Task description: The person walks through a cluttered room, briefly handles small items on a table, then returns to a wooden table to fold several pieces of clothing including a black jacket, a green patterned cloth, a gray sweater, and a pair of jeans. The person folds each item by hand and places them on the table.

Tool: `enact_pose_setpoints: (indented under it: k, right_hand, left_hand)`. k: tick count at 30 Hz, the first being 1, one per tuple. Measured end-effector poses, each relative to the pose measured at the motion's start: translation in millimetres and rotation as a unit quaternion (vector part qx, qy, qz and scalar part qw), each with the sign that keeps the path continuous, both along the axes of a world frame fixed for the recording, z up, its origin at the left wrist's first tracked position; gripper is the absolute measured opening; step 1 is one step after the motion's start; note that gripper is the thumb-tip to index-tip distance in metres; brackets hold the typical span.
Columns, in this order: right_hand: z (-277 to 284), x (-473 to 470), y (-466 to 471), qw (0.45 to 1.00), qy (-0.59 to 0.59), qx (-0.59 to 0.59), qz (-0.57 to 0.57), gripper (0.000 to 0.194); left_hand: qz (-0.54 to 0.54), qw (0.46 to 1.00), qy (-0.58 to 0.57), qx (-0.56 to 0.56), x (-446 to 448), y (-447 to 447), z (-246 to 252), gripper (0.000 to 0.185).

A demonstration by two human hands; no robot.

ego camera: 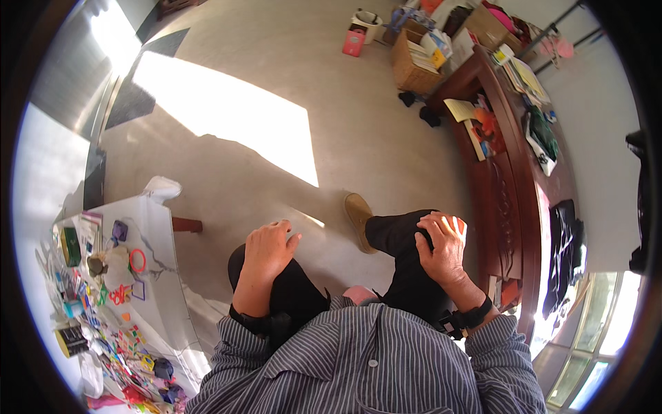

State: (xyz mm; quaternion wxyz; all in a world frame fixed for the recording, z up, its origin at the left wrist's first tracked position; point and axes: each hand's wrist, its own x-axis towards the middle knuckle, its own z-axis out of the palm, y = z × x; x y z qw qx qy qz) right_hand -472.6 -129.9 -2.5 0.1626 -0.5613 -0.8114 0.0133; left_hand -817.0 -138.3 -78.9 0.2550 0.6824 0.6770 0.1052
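Note:
My left hand (pixel 269 248) lies over my left knee, palm down, with the thumb apart and the fingertips bent out of sight. My right hand (pixel 442 246) is spread on my right knee, its fingers apart. Neither hand shows anything held. Black trousers (pixel 414 274) cover both legs, and dark straps (pixel 476 312) circle my wrists. One tan shoe (pixel 358 220) shows on the floor beyond the right leg; the other foot is hidden. Below the camera is my striped shirt (pixel 372 352).
On the left stands a marble-patterned table (pixel 160 300) crowded with small toys, a red ring (pixel 137 260) and papers. A carved wooden cabinet (pixel 504 207) runs along the right. Farther off are a wicker basket (pixel 414 64) of books, a pink box (pixel 354 41) and a white bucket (pixel 370 23).

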Motion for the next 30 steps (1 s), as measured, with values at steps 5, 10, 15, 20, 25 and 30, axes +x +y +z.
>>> enact_pose_setpoints:
  k: [5,10,15,20,25,30]
  right_hand:
    - [-1,59,-33,0.997,0.036,0.026,-0.070,0.020]
    - [-12,82,-43,0.994,0.081,0.038,-0.070,0.017]
    - [-21,96,-48,0.990,0.104,0.069,-0.065,0.019]
    - [-29,117,-61,0.987,0.116,0.084,-0.071,0.024]
    - [-13,152,-90,0.989,0.048,0.009,-0.143,0.034]
    - [-9,163,-109,0.977,0.086,-0.181,-0.074,0.036]
  left_hand:
    - [-0.070,0.997,0.028,-0.034,51,35,-23,0.029]
    - [-0.088,0.989,0.086,-0.079,73,37,-27,0.028]
    - [-0.089,0.986,0.140,-0.036,67,17,-18,0.030]
    - [-0.088,0.980,0.178,-0.010,73,-12,-21,0.029]
    - [-0.131,0.978,0.111,-0.121,110,-36,-26,0.023]
    - [0.014,0.953,0.009,0.304,71,-55,-4,0.014]
